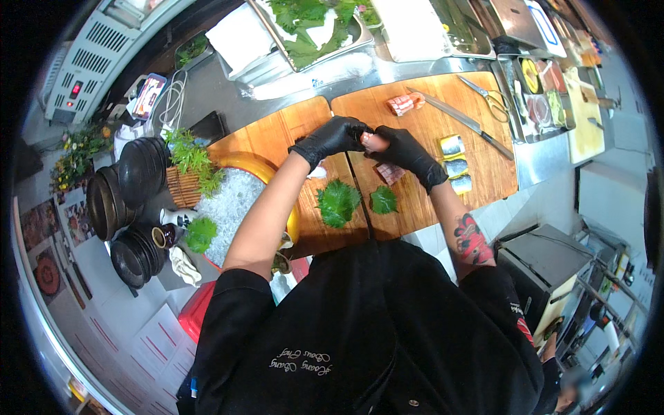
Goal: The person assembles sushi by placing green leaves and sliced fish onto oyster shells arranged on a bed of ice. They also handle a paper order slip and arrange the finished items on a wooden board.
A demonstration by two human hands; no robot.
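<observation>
In black gloves, my left hand and my right hand meet over the gap between two wooden cutting boards, both closed on a small pink piece of food, likely fish or seafood. Another pink-and-white piece lies beyond my hands, beside a long knife and gold-handled scissors. Below my right hand lies a reddish sliced piece. Several silver-skinned fish pieces form a column at the right. Two green shiso leaves lie nearest my body.
A yellow-rimmed bowl of crushed ice sits left, near stacked dark bowls and a bamboo holder with greenery. Metal trays of leaves and ingredients stand behind and right. Part of another person shows at lower right.
</observation>
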